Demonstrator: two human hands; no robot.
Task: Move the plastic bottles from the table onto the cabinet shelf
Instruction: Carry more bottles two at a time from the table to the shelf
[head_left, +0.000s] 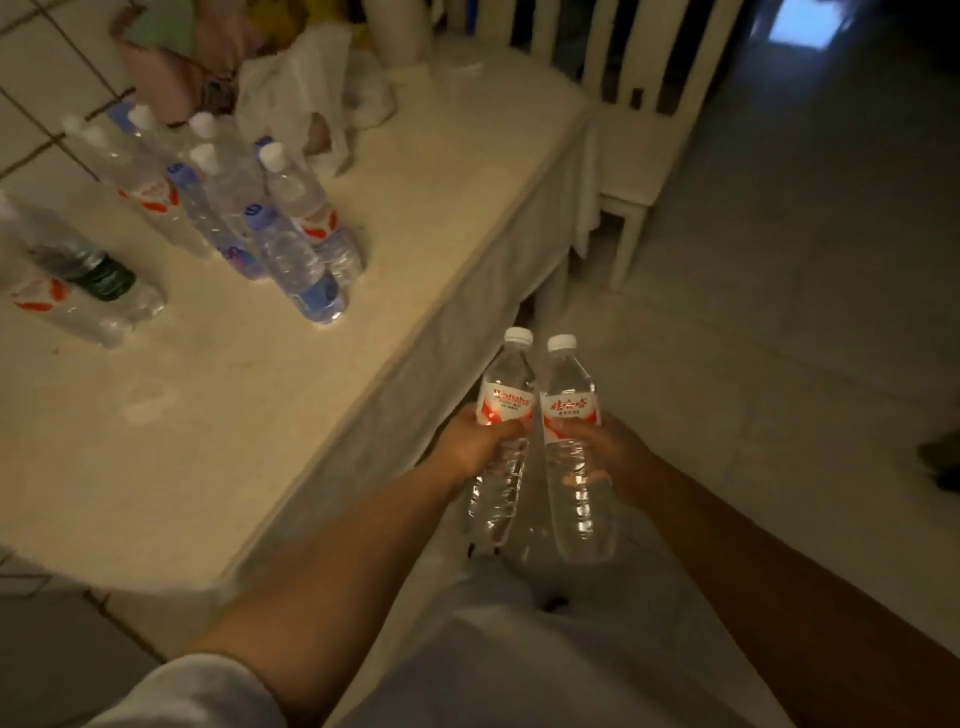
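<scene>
Left hand (475, 444): fingers wrapped round the left bottle (501, 441), upright.
Right hand (610, 457): gripping the right bottle (571, 447), touching the left bottle, off the table.
Table (441, 171): at 10 o'clock, holding the other bottles (244, 208).
Chair (623, 114): at 12 o'clock.

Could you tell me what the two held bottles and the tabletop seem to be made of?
Left bottle and right bottle: clear thin plastic, glossy, ribbed, see-through, with white caps. Tabletop: apparently pale polished stone or laminate, smooth with a faint sheen.
</scene>
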